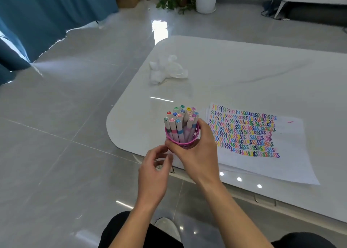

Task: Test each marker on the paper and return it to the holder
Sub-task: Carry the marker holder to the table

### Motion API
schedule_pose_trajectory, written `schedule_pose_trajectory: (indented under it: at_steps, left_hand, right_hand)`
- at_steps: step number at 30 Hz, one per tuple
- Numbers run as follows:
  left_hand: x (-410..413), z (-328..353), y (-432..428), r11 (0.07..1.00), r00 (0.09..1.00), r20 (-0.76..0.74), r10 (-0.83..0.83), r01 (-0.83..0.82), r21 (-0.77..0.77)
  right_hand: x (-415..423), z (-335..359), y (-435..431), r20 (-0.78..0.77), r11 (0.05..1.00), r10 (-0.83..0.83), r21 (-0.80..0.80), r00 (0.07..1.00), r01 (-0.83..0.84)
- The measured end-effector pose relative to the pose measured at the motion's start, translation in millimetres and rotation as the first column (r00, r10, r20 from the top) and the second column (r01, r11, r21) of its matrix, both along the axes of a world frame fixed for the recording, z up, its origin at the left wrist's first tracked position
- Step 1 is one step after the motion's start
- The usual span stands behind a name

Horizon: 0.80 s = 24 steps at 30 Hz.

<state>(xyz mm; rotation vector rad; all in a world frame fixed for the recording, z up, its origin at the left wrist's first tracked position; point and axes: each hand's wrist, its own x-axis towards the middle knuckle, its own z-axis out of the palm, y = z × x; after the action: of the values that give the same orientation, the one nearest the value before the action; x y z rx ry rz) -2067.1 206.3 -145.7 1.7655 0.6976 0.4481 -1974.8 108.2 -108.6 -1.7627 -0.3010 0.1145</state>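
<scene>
Gripping a pink, round, cup-shaped holder [185, 144] in the right hand [195, 154], fingers curled round it, with the left hand [154, 174] poised just beside, loosely curled and holding nothing, bare forearms reaching forward.

The right hand [195, 150] grips the pink holder [181, 141] of markers [180, 122]; the left hand [154, 172] hovers beside it.

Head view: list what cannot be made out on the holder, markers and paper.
Head view:
- Base of the holder: covered by the right hand; resting or lifted, unclear.
- Barrels of the markers: hidden inside the holder.
- Cap markings: too small.
- Lower sheets of the paper: under the top sheet.
</scene>
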Motion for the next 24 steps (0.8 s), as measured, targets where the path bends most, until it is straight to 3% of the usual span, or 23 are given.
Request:
schedule_pose_trajectory:
  at_steps: [14, 20, 24]
  left_hand:
    - [12.9, -16.1, 18.8, 0.997, 0.998, -0.016, 0.06, -0.059, 0.042]
    - [16.5, -12.3, 14.0, 0.996, 1.0, -0.026, 0.017, -0.015, 0.084]
    - [25.3, -4.7, 10.5, 0.994, 1.0, -0.012, 0.023, -0.021, 0.109]
  right_hand:
    - [16.5, -24.5, 28.5, 0.021, 0.998, -0.034, -0.059, 0.999, 0.035]
    - [16.4, -16.8, 17.5, -0.039, 0.998, 0.036, -0.043, 0.999, -0.038]
    - [25.7, -0.6, 11.6, 0.059, 0.972, 0.029, -0.233, 0.998, -0.015]
